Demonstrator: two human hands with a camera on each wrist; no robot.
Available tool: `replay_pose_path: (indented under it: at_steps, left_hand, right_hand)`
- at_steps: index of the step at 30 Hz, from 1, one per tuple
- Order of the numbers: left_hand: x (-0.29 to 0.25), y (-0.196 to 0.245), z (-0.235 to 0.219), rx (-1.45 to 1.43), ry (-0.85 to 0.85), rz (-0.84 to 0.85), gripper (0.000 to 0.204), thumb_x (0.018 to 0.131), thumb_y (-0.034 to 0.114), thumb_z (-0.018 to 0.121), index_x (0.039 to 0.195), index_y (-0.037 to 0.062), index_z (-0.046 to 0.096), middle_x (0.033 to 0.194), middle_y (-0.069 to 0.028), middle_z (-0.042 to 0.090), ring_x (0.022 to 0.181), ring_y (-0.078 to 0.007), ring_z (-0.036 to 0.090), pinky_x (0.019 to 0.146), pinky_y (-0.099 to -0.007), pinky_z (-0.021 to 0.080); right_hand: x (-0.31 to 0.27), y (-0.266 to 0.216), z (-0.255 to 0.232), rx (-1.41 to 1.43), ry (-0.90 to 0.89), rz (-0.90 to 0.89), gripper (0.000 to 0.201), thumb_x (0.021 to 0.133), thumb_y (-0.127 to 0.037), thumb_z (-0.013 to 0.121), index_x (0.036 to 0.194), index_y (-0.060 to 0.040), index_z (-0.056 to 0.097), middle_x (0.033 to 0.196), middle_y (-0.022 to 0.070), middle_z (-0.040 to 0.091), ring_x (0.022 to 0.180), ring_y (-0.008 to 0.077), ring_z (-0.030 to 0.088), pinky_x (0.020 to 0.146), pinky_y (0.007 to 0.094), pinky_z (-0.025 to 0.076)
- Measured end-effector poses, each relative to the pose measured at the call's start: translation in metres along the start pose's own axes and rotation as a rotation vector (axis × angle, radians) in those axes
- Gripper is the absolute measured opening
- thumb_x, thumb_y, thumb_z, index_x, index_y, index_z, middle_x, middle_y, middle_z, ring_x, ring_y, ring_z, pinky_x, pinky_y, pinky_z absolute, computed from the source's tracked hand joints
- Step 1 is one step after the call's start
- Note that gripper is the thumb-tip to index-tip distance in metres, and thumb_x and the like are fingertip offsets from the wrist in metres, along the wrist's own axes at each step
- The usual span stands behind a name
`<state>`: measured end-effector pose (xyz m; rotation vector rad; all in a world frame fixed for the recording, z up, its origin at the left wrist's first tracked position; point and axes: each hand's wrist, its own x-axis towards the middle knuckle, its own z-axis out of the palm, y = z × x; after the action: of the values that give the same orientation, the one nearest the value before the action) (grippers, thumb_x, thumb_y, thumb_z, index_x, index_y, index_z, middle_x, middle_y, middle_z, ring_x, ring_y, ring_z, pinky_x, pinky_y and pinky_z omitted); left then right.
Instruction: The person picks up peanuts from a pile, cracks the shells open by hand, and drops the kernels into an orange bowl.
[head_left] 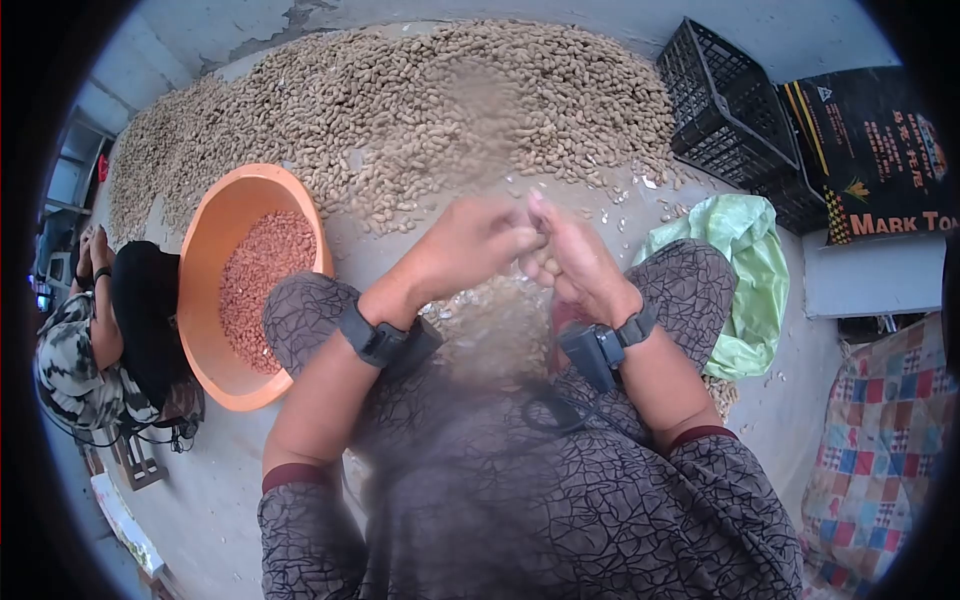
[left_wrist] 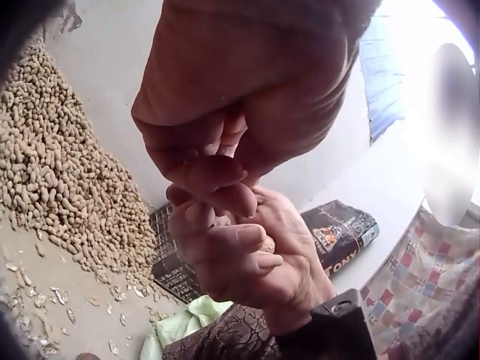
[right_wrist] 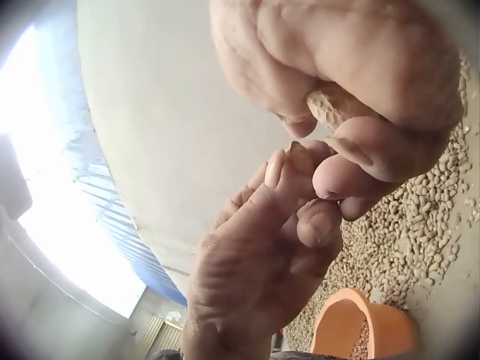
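Observation:
In the head view my left hand (head_left: pixel 470 240) and right hand (head_left: pixel 585 260) meet above my lap, the left one blurred. Curled fingers of the right hand hold an unshelled peanut (right_wrist: pixel 334 106) against the palm, as the right wrist view shows. At the meeting fingertips, the left thumb and finger pinch a small brown peanut (right_wrist: pixel 301 156), mostly covered by the fingers. Seen from the left wrist, the left hand (left_wrist: pixel 247 90) is over the right hand (left_wrist: pixel 240 255), their fingertips overlapping. Below them, between my knees, lies a blurred heap of peanut shells (head_left: pixel 490 325).
A large pile of unshelled peanuts (head_left: pixel 420 100) spreads along the wall. An orange basin (head_left: pixel 200 330) with shelled red peanuts (head_left: pixel 262 275) stands by my left knee. On the right are a green sack (head_left: pixel 755 290), black crates (head_left: pixel 715 110) and a dark printed bag (head_left: pixel 870 150). Another person (head_left: pixel 100 330) sits at left.

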<state>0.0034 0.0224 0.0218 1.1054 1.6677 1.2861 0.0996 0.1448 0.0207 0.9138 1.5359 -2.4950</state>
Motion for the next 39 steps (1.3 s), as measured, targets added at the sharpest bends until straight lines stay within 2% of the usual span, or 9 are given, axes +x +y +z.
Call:
replay_pose_path:
  at_steps: [2, 4, 7, 16, 21, 27, 32, 36, 39]
  left_hand:
    - [0.000, 0.009, -0.010, -0.111, 0.091, -0.127, 0.019, 0.092, 0.016, 0.049, 0.098, -0.0002, 0.058, 0.076, -0.0020, 0.061, 0.063, -0.0058, 0.055, 0.055, -0.0179, 0.043]
    - [0.002, 0.007, -0.018, -0.200, 0.077, -0.106, 0.021, 0.093, 0.016, 0.047, 0.101, -0.0008, 0.057, 0.081, -0.0029, 0.062, 0.065, -0.0045, 0.054, 0.055, -0.0167, 0.042]
    - [0.002, 0.003, -0.021, -0.584, 0.151, -0.180, 0.022, 0.093, 0.014, 0.047, 0.105, -0.0023, 0.055, 0.088, -0.0042, 0.061, 0.067, -0.0053, 0.054, 0.059, -0.0177, 0.045]
    - [-0.017, -0.034, -0.021, -1.045, 0.180, -0.101, 0.027, 0.090, 0.012, 0.049, 0.111, -0.0048, 0.052, 0.085, -0.0069, 0.060, 0.063, -0.0065, 0.050, 0.059, -0.0182, 0.043]
    - [-0.017, -0.035, -0.023, -1.063, 0.237, -0.091, 0.024, 0.091, 0.011, 0.048, 0.108, -0.0049, 0.052, 0.082, -0.0075, 0.060, 0.061, -0.0069, 0.049, 0.055, -0.0175, 0.041]
    - [-0.014, -0.033, -0.021, -0.952, 0.290, -0.122, 0.018, 0.091, 0.012, 0.047, 0.100, -0.0018, 0.055, 0.079, -0.0060, 0.060, 0.056, -0.0062, 0.051, 0.051, -0.0167, 0.041]
    - [-0.011, -0.037, -0.019, -0.859, 0.321, -0.116, 0.017, 0.092, 0.013, 0.048, 0.097, -0.0003, 0.056, 0.076, -0.0054, 0.060, 0.053, -0.0055, 0.051, 0.048, -0.0163, 0.041]
    - [-0.013, -0.028, -0.021, -0.698, 0.305, -0.105, 0.019, 0.091, 0.011, 0.047, 0.101, -0.0016, 0.056, 0.078, -0.0062, 0.060, 0.057, -0.0071, 0.054, 0.051, -0.0186, 0.044]
    - [-0.013, -0.020, -0.022, -0.636, 0.257, -0.068, 0.022, 0.090, 0.010, 0.047, 0.106, -0.0031, 0.055, 0.079, -0.0067, 0.061, 0.061, -0.0096, 0.057, 0.054, -0.0210, 0.046]
  right_hand:
    - [0.002, -0.006, -0.008, -0.063, -0.099, -0.023, 0.032, 0.092, -0.032, 0.043, 0.092, -0.0043, 0.057, 0.068, 0.0006, 0.055, 0.048, 0.0058, 0.046, 0.038, 0.0178, 0.031]
    - [-0.005, -0.017, -0.005, -0.173, -0.103, -0.070, 0.027, 0.090, -0.028, 0.045, 0.094, -0.0038, 0.057, 0.068, 0.0023, 0.056, 0.047, 0.0050, 0.045, 0.038, 0.0171, 0.031]
    - [-0.014, -0.028, 0.001, -0.337, -0.115, -0.169, 0.023, 0.087, -0.021, 0.047, 0.097, -0.0034, 0.058, 0.068, 0.0037, 0.058, 0.046, 0.0038, 0.045, 0.038, 0.0164, 0.031]
    - [0.013, -0.021, -0.002, -0.390, -0.208, -0.221, 0.022, 0.086, -0.020, 0.053, 0.096, -0.0022, 0.062, 0.067, 0.0017, 0.059, 0.046, 0.0038, 0.047, 0.041, 0.0178, 0.036]
    - [0.016, -0.026, 0.013, -0.684, -0.224, -0.299, 0.023, 0.086, -0.022, 0.057, 0.091, -0.0015, 0.064, 0.065, 0.0030, 0.060, 0.046, 0.0082, 0.052, 0.041, 0.0208, 0.039]
    - [0.032, -0.030, 0.022, -0.578, -0.217, -0.305, 0.028, 0.083, -0.022, 0.061, 0.099, 0.0007, 0.063, 0.067, 0.0004, 0.060, 0.054, 0.0055, 0.051, 0.046, 0.0189, 0.040]
    - [0.032, -0.026, 0.031, -0.390, -0.316, -0.249, 0.028, 0.080, -0.024, 0.065, 0.100, -0.0047, 0.065, 0.067, -0.0046, 0.056, 0.052, 0.0006, 0.044, 0.044, 0.0153, 0.029]
    - [0.040, -0.021, 0.027, -0.335, -0.351, -0.206, 0.026, 0.080, -0.025, 0.066, 0.097, -0.0050, 0.065, 0.066, -0.0043, 0.057, 0.053, 0.0007, 0.045, 0.043, 0.0157, 0.029]
    - [0.040, -0.020, 0.023, -0.278, -0.369, -0.190, 0.022, 0.083, -0.023, 0.061, 0.087, -0.0009, 0.063, 0.060, 0.0019, 0.060, 0.050, 0.0043, 0.050, 0.043, 0.0164, 0.031]
